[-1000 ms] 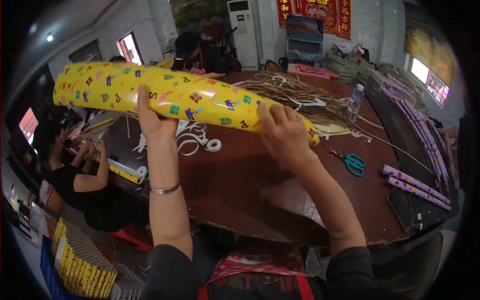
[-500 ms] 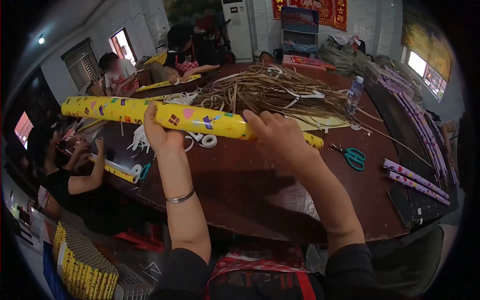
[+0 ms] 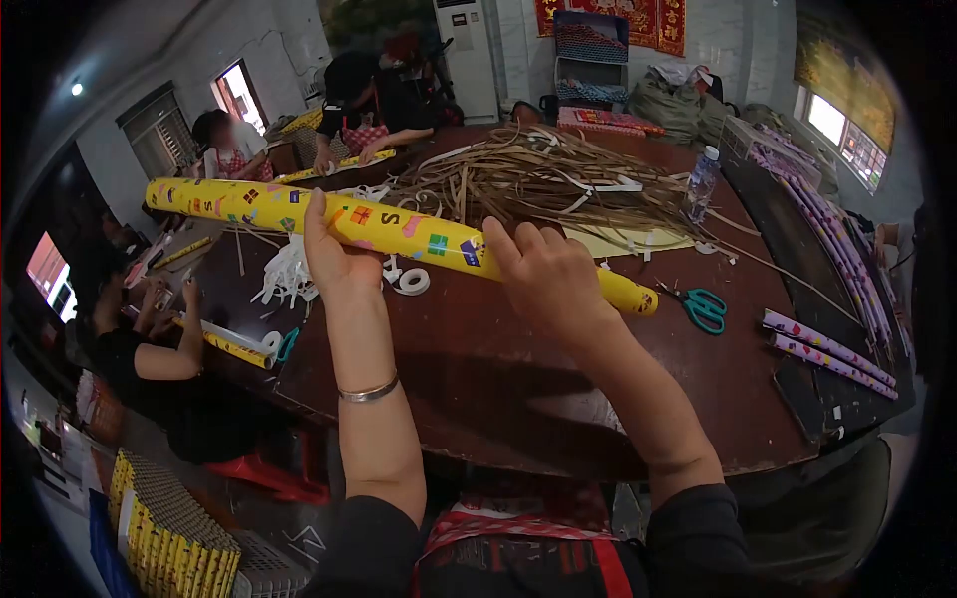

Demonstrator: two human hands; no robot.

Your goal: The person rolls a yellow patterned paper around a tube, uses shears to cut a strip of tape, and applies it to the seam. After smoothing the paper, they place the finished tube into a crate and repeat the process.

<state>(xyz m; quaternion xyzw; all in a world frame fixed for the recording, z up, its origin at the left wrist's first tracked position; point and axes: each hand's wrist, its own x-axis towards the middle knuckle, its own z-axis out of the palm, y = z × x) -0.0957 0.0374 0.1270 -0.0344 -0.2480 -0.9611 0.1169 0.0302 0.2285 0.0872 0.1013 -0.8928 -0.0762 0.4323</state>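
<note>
A long yellow roll of wrapping paper (image 3: pixel 399 231), printed with small gifts and shapes, spans the view in the air above the table, its left end higher than its right. My left hand (image 3: pixel 339 261) cradles it from below near the middle, thumb up on the near side and the other fingers largely hidden behind. Closer to the right end, my right hand (image 3: pixel 550 274) wraps over the roll from above, index finger lying along it. White tape rolls (image 3: pixel 411 281) lie on the table just beyond my left hand.
Brown strips (image 3: pixel 498 184) pile up on the table (image 3: pixel 478 399), beside a water bottle (image 3: pixel 702 184). Teal-handled scissors (image 3: pixel 706 311) and purple rolls (image 3: pixel 832 354) lie to the right. Co-workers sit at the left and far sides. Stacked yellow rolls (image 3: pixel 179 543) stand in a crate lower left.
The roll has shifted slightly right and tilted a little more, and different prints now face me, so it has turned. Both hands still hold it. The left co-worker's raised hand is lower.
</note>
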